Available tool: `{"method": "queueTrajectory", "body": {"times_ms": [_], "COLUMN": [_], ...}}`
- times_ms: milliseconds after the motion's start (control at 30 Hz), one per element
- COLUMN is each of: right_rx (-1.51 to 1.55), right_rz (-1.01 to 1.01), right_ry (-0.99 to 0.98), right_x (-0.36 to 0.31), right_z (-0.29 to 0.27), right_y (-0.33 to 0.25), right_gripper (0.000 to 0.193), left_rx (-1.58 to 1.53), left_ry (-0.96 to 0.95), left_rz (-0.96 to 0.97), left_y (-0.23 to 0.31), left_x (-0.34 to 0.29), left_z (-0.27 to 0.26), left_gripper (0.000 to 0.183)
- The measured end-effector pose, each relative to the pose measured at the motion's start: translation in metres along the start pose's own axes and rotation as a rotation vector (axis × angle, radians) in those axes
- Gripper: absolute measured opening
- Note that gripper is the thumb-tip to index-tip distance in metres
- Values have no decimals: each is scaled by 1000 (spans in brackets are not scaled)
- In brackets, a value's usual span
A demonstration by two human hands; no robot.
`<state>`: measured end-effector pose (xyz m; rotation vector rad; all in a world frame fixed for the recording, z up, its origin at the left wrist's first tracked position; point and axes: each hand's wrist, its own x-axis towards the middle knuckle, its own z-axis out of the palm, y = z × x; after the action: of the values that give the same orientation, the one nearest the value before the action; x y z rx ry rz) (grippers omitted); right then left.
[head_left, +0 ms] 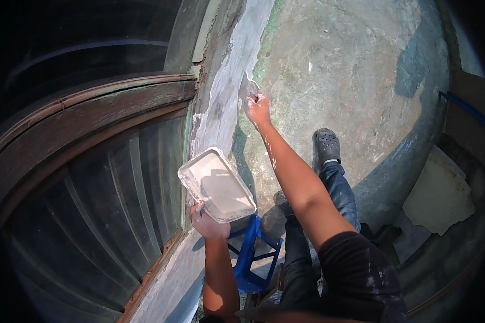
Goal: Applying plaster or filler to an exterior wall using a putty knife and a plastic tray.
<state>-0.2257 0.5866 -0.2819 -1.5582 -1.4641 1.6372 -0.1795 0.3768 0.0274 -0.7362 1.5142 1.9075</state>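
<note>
My left hand (209, 222) grips the lower left edge of a shallow white rectangular tray (240, 179). Inside the tray lies a smooth layer of pale putty (223, 191), partly in shadow. With my arm stretched forward, my right hand (258, 109) is closed around a putty knife (248, 88), its handle mostly hidden by my fingers. The flat grey blade lies at the right side of a strip of pale putty-coated wall (221, 102). White smears mark my right hand and forearm.
A dark wooden window frame (91, 105) with glass panes runs along the left. Below the tray stands a blue plastic stool (253, 264). My feet in grey clogs (327, 145) rest on the stained concrete floor (355, 81). A pale broken board (439, 191) lies at the right.
</note>
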Motion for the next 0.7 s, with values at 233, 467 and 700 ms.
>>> {"method": "queueTrajectory", "body": {"times_ms": [233, 467, 700], "right_rx": [145, 406, 216], "right_rz": [-219, -312, 161], "right_ry": [-121, -214, -205], "right_x": [-156, -148, -137], "right_z": [25, -27, 7], "right_y": [-80, -41, -87], "right_gripper": [44, 37, 54], "left_rx": [76, 25, 59], "left_ry": [41, -61, -13], "left_rz": [109, 74, 96], "left_y": [36, 22, 33], "left_x": [-17, -13, -17], "left_z": [14, 21, 0], "left_gripper": [55, 53, 52]}}
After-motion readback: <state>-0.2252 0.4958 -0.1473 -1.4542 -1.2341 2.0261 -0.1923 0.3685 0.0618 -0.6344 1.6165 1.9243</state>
